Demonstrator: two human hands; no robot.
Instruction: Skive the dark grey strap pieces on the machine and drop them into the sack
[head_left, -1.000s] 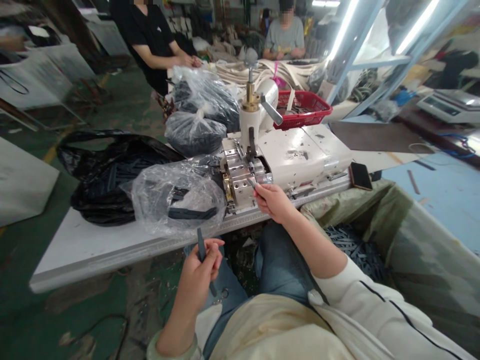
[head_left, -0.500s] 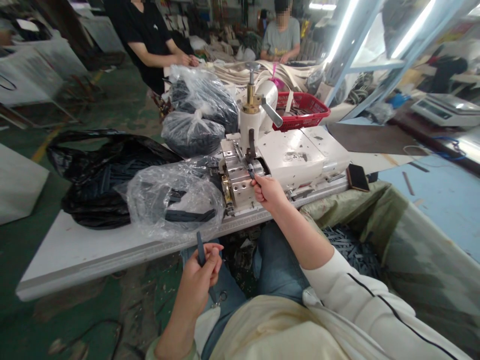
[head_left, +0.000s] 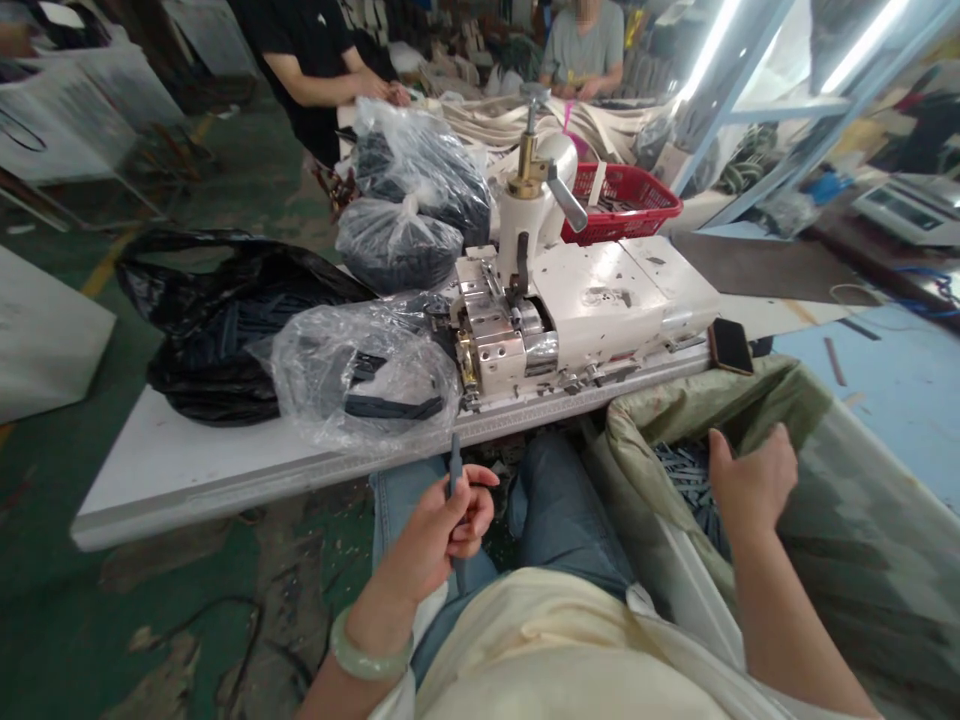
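My left hand [head_left: 442,530] is closed round a dark grey-blue strip [head_left: 456,460], which stands nearly upright above my lap. Over the fabric-lined bin [head_left: 637,425] at my right is my right hand [head_left: 752,482], thumb and fingers apart, with nothing visible in it. Many small dark strips [head_left: 686,480] lie in that bin, partly hidden by the hand. In front of me stands a white skiving machine [head_left: 622,290] with a brass and steel post. An opened clear plastic bag [head_left: 322,400] holding more dark strips lies left of it.
A black bag [head_left: 195,385] of dark strips sits on the table [head_left: 142,480] at left, with filled clear bags [head_left: 401,240] behind. A red basket [head_left: 637,190] stands behind the machine. A phone [head_left: 730,346] rests near the bin. Two people work at the back.
My right hand has left the machine, moving right to over the bin, and has opened; the strip it held is out of sight. My left hand still holds its strip, slightly further right in view.
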